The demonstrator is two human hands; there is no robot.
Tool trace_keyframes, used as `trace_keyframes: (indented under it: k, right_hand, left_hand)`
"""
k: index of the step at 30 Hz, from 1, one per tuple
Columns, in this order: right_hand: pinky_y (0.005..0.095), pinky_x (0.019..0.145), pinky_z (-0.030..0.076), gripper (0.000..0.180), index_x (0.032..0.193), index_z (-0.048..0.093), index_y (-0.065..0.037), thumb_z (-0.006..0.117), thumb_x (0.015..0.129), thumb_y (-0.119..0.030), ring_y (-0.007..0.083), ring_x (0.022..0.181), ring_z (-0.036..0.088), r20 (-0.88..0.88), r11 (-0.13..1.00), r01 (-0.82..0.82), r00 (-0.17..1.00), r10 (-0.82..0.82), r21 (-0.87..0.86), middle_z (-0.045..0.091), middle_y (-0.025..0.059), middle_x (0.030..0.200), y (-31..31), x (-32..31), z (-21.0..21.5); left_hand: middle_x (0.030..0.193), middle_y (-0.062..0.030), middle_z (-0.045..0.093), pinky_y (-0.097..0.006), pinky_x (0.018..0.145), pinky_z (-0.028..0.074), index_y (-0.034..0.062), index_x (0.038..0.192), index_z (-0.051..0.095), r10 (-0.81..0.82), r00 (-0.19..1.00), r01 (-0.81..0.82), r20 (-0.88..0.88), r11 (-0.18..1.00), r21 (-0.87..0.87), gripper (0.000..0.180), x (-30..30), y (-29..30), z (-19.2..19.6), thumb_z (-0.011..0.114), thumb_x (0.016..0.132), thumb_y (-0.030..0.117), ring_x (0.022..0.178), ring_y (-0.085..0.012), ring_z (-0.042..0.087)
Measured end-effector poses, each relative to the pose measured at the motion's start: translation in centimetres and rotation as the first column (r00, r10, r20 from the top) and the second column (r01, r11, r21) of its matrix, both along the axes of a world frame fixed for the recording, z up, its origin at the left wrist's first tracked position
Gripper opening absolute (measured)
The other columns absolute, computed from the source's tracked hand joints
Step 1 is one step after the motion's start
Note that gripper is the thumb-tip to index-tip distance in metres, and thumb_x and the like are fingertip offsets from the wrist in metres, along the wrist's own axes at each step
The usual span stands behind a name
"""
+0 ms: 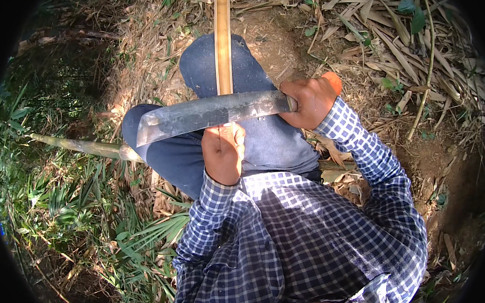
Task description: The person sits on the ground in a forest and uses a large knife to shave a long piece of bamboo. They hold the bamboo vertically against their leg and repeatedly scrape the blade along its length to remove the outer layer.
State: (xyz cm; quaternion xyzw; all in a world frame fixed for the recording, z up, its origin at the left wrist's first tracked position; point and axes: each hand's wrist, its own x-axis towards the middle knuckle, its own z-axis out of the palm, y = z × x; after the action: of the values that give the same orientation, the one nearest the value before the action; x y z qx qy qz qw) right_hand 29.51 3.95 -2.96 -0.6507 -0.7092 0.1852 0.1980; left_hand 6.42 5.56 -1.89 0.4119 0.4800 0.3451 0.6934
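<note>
"Strip (223,38), yellow-tan with paler edges: where exactly?"

"Lengthwise over the dark blue trousers (277,144), from the view's upper edge down to beneath the broad knife (211,113)."

"Touching the blade?"

"Cannot tell; crossed by it, in any case."

"And left hand (222,155)?"

"Closed in a fist just on the near side of the blade, around the near end of the strip, with thumb on top."

"Right hand (311,102)?"

"Wrapped round the orange-ended handle (333,82), at the right end of the blade."

"Farther out?"

"Blue-and-white checked shirt (322,240) nearer the lower edge; pale jointed pole (85,145) to the left, near green plants (66,208); dry leaves (401,63) strewn on the right."
</note>
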Motion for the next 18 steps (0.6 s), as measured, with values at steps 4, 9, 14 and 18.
trace_keyframes:
  k: [4, 9, 14, 18]
  right_hand:
    - [0.0436, 0.057, 0.054, 0.031, 0.091, 0.069, -0.008, 0.073, 0.072, -0.032, 0.0325, 0.056, 0.065, 0.059, 0.993, 0.108, 0.993, -0.105, -0.040, 0.064, 0.0117, 0.057, 1.9, 1.4, -1.1]
    - [0.0423, 0.051, 0.050, 0.023, 0.081, 0.067, -0.005, 0.073, 0.071, -0.025, 0.0327, 0.054, 0.064, -0.034, 0.998, 0.004, 0.999, -0.006, -0.059, 0.060, 0.0154, 0.055, 1.5, 0.6, -0.1]
    - [0.0432, 0.053, 0.053, 0.032, 0.090, 0.070, -0.011, 0.074, 0.069, -0.034, 0.0313, 0.055, 0.065, 0.021, 0.999, -0.030, 0.999, 0.031, -0.038, 0.062, 0.0128, 0.056, 2.6, 0.6, -1.1]
    - [0.0433, 0.052, 0.053, 0.028, 0.086, 0.068, -0.009, 0.071, 0.072, -0.034, 0.0306, 0.054, 0.066, 0.053, 0.999, -0.039, 0.998, 0.039, 0.014, 0.063, 0.0111, 0.056, 1.5, -1.0, -0.3]
  left_hand:
    - [0.069, 0.0026, 0.048, -0.016, 0.040, 0.031, 0.0016, 0.111, 0.050, -0.039, 0.997, 0.039, 0.060, 0.999, -0.002, 0.030, -0.3, -0.1, 0.1, 0.052, 0.100, 0.029, 0.048, -0.0002, 0.039]
    - [0.069, 0.0032, 0.047, -0.016, 0.040, 0.031, 0.0006, 0.113, 0.051, -0.010, 1.000, 0.008, 0.015, 0.994, 0.106, 0.033, -0.4, -0.8, -0.6, 0.053, 0.100, 0.031, 0.048, -0.0002, 0.039]
    - [0.069, 0.0033, 0.046, -0.017, 0.040, 0.029, -0.0003, 0.113, 0.052, -0.040, 0.998, 0.044, -0.050, 0.994, 0.097, 0.033, -0.5, -0.3, -0.4, 0.049, 0.102, 0.030, 0.047, 0.0000, 0.036]
    - [0.069, 0.0034, 0.046, -0.018, 0.040, 0.029, 0.0012, 0.113, 0.052, -0.012, 0.999, 0.009, 0.043, 0.997, 0.081, 0.029, -0.7, -0.9, -0.2, 0.048, 0.103, 0.028, 0.048, 0.0000, 0.035]
